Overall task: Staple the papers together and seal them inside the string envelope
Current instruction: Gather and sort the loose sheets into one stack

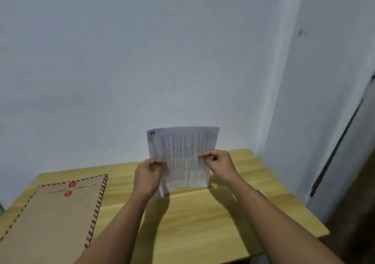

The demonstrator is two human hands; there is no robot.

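Note:
A stack of printed white papers (182, 152) stands upright on its lower edge on the wooden table (203, 223). My left hand (149, 176) pinches the stack's left side and my right hand (220, 163) pinches its right side. A brown string envelope (52, 213) with a striped border and two red button discs lies flat on the table at the left, apart from both hands. A small purple object (261, 193) peeks out behind my right forearm; I cannot tell what it is.
White walls stand close behind the table and to its right. The table's right edge drops off near a dark floor and a grey door frame (334, 152).

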